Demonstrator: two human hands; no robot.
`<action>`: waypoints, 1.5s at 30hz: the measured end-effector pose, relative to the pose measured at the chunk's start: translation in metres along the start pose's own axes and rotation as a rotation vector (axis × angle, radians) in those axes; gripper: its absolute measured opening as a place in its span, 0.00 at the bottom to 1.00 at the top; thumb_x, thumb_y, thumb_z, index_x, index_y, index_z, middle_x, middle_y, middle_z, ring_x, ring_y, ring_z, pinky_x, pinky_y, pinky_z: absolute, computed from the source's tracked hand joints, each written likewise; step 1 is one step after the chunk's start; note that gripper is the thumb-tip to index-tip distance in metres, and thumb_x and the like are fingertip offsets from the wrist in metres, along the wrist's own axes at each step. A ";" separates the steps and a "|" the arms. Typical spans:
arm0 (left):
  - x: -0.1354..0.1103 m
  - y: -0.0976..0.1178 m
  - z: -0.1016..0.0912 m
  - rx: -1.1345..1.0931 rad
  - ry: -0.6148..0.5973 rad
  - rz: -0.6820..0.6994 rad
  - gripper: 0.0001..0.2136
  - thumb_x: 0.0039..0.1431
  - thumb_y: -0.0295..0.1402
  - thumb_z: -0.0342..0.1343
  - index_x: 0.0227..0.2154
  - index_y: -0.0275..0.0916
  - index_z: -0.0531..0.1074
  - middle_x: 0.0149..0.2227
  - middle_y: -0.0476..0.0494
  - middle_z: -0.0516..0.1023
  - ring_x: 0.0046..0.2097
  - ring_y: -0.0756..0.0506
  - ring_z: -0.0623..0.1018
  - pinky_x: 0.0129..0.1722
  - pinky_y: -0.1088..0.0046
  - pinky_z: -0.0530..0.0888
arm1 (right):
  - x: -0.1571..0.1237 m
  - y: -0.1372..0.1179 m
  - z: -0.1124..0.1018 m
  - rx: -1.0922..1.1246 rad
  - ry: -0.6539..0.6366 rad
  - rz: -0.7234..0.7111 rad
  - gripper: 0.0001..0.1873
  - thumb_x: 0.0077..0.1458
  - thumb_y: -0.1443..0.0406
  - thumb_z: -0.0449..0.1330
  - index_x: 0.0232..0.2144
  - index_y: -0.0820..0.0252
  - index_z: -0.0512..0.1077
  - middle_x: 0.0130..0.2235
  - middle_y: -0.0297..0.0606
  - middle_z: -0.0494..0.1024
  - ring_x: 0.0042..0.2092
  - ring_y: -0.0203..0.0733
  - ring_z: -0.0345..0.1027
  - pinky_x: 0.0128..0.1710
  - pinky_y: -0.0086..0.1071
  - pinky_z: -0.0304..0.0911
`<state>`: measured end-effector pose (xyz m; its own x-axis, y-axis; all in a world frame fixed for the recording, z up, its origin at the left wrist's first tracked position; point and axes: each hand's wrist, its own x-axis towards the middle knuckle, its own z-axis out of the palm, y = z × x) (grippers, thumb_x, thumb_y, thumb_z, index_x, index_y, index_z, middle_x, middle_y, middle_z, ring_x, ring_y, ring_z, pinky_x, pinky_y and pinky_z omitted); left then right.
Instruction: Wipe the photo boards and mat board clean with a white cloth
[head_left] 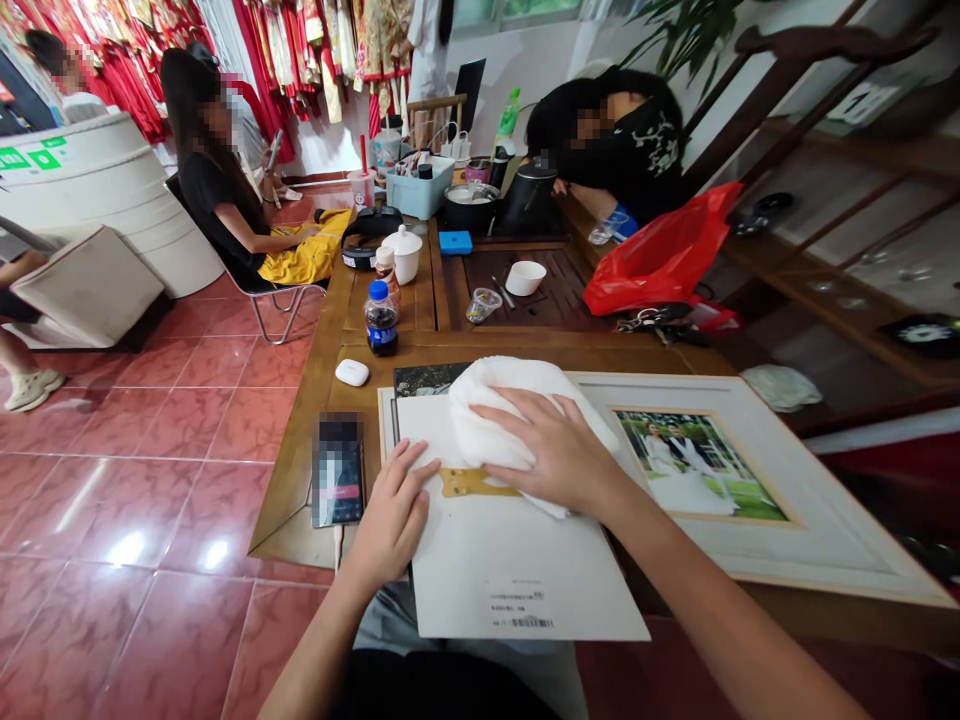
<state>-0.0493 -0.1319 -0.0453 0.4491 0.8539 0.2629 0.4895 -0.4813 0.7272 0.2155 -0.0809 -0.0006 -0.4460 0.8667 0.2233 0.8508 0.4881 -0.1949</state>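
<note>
My right hand (559, 450) lies palm down on a white folded towel (501, 400), its fingers curled over the cloth. The towel rests on a flat white board (495, 560) that has a small gold hanger (472, 483) in its middle. My left hand (390, 515) presses flat on the board's left edge, fingers stretched out toward the hanger. The board sticks out past the front edge of the wooden table (315, 400). A white-framed wedding photo (701, 462) lies to the right, partly under the towel and my right arm.
A phone (337, 470) lies left of the board, a white earbud case (352, 372) and a cola bottle (381, 318) behind it. Farther back are a red plastic bag (660, 255), cups, a teapot and a kettle. Two people sit at the table's far end; red tiled floor lies left.
</note>
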 end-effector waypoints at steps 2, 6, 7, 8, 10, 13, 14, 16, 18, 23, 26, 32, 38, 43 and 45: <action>0.000 0.001 0.000 -0.004 0.006 0.000 0.19 0.75 0.30 0.40 0.64 0.46 0.62 0.71 0.41 0.57 0.74 0.39 0.50 0.71 0.49 0.56 | -0.003 -0.009 0.000 0.030 -0.020 -0.075 0.33 0.57 0.50 0.61 0.63 0.48 0.67 0.66 0.49 0.65 0.64 0.61 0.60 0.60 0.60 0.52; 0.001 0.002 -0.002 -0.014 0.000 -0.007 0.19 0.75 0.31 0.40 0.64 0.46 0.63 0.71 0.40 0.58 0.74 0.39 0.50 0.71 0.48 0.56 | -0.009 -0.017 -0.003 0.083 -0.055 -0.166 0.34 0.55 0.53 0.63 0.64 0.48 0.67 0.65 0.50 0.67 0.64 0.61 0.61 0.59 0.60 0.53; 0.001 0.003 -0.002 -0.017 -0.002 -0.010 0.19 0.75 0.31 0.40 0.64 0.46 0.62 0.71 0.40 0.58 0.74 0.39 0.50 0.71 0.48 0.56 | -0.011 -0.016 -0.005 0.094 -0.063 -0.167 0.34 0.55 0.53 0.63 0.63 0.48 0.67 0.65 0.50 0.67 0.63 0.60 0.62 0.59 0.59 0.53; 0.001 0.003 -0.002 -0.019 -0.003 -0.011 0.19 0.75 0.31 0.40 0.64 0.46 0.62 0.71 0.40 0.57 0.74 0.39 0.50 0.71 0.48 0.56 | -0.012 -0.015 -0.007 0.105 -0.071 -0.168 0.33 0.55 0.53 0.62 0.63 0.48 0.67 0.64 0.50 0.68 0.63 0.60 0.62 0.59 0.59 0.54; 0.001 0.002 -0.001 -0.024 -0.003 -0.012 0.19 0.75 0.31 0.40 0.64 0.46 0.62 0.71 0.40 0.56 0.75 0.39 0.49 0.71 0.48 0.56 | -0.017 -0.012 -0.011 0.129 -0.087 -0.169 0.33 0.55 0.53 0.62 0.63 0.48 0.68 0.63 0.49 0.69 0.63 0.59 0.63 0.58 0.58 0.55; 0.000 0.001 0.000 -0.027 -0.004 -0.014 0.18 0.75 0.30 0.40 0.63 0.45 0.62 0.71 0.40 0.56 0.75 0.39 0.49 0.71 0.48 0.55 | -0.026 -0.013 -0.015 0.154 -0.111 -0.180 0.34 0.53 0.54 0.63 0.62 0.45 0.68 0.64 0.46 0.69 0.62 0.59 0.63 0.59 0.59 0.54; 0.000 0.001 0.000 -0.026 -0.006 -0.016 0.18 0.75 0.30 0.40 0.63 0.45 0.62 0.71 0.40 0.56 0.75 0.39 0.49 0.71 0.48 0.54 | -0.031 -0.015 -0.016 0.156 -0.114 -0.183 0.34 0.52 0.54 0.64 0.62 0.45 0.68 0.64 0.46 0.69 0.62 0.60 0.63 0.59 0.59 0.54; 0.000 0.001 0.000 -0.024 -0.007 -0.021 0.18 0.75 0.30 0.40 0.63 0.45 0.63 0.71 0.40 0.57 0.74 0.39 0.49 0.71 0.47 0.55 | -0.041 -0.021 -0.016 0.149 -0.111 -0.198 0.35 0.51 0.52 0.65 0.62 0.46 0.69 0.65 0.46 0.68 0.62 0.60 0.63 0.59 0.59 0.53; 0.000 0.001 0.000 -0.024 -0.005 -0.022 0.18 0.75 0.30 0.40 0.63 0.45 0.63 0.71 0.40 0.57 0.74 0.39 0.49 0.71 0.47 0.55 | -0.053 -0.029 -0.015 0.135 -0.095 -0.231 0.37 0.49 0.51 0.66 0.61 0.47 0.70 0.65 0.47 0.68 0.62 0.61 0.64 0.60 0.58 0.52; 0.000 0.001 0.000 -0.025 0.004 -0.020 0.18 0.75 0.30 0.39 0.63 0.45 0.64 0.70 0.40 0.58 0.75 0.39 0.49 0.71 0.47 0.55 | -0.094 -0.048 -0.006 0.084 -0.026 -0.302 0.40 0.46 0.50 0.64 0.62 0.48 0.67 0.66 0.45 0.66 0.62 0.62 0.63 0.61 0.59 0.48; 0.001 0.001 0.001 -0.036 0.013 -0.022 0.19 0.75 0.30 0.39 0.63 0.45 0.64 0.71 0.41 0.58 0.74 0.39 0.50 0.71 0.47 0.55 | -0.121 -0.058 0.001 0.079 0.012 -0.283 0.42 0.45 0.51 0.63 0.63 0.46 0.66 0.68 0.43 0.63 0.63 0.64 0.61 0.61 0.60 0.47; 0.001 0.000 0.000 -0.045 -0.001 -0.023 0.19 0.75 0.31 0.40 0.64 0.46 0.64 0.71 0.42 0.57 0.75 0.40 0.49 0.72 0.48 0.54 | -0.136 -0.055 0.000 0.007 0.080 -0.200 0.40 0.48 0.50 0.63 0.64 0.48 0.66 0.67 0.46 0.65 0.62 0.63 0.61 0.61 0.57 0.47; -0.001 -0.003 -0.001 -0.037 -0.010 -0.011 0.19 0.75 0.32 0.40 0.65 0.46 0.63 0.72 0.42 0.56 0.75 0.38 0.48 0.71 0.46 0.54 | -0.101 -0.033 -0.005 -0.055 0.143 -0.058 0.35 0.56 0.49 0.61 0.63 0.51 0.66 0.65 0.50 0.67 0.61 0.60 0.63 0.58 0.54 0.53; 0.000 -0.004 -0.002 -0.042 -0.019 -0.010 0.19 0.76 0.32 0.39 0.65 0.46 0.62 0.72 0.42 0.55 0.75 0.39 0.48 0.72 0.46 0.54 | -0.059 -0.016 -0.003 -0.087 0.149 0.042 0.31 0.62 0.49 0.56 0.63 0.51 0.67 0.64 0.47 0.69 0.61 0.58 0.64 0.57 0.55 0.54; 0.000 -0.004 -0.002 -0.036 -0.018 -0.007 0.19 0.76 0.32 0.39 0.65 0.46 0.62 0.72 0.42 0.56 0.75 0.39 0.48 0.72 0.47 0.53 | -0.041 -0.007 -0.001 -0.073 0.127 0.094 0.30 0.62 0.48 0.56 0.62 0.51 0.69 0.65 0.47 0.68 0.61 0.59 0.64 0.57 0.55 0.56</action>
<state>-0.0529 -0.1298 -0.0466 0.4595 0.8535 0.2459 0.4660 -0.4674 0.7513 0.2279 -0.1197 -0.0076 -0.3285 0.8861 0.3269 0.9073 0.3922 -0.1514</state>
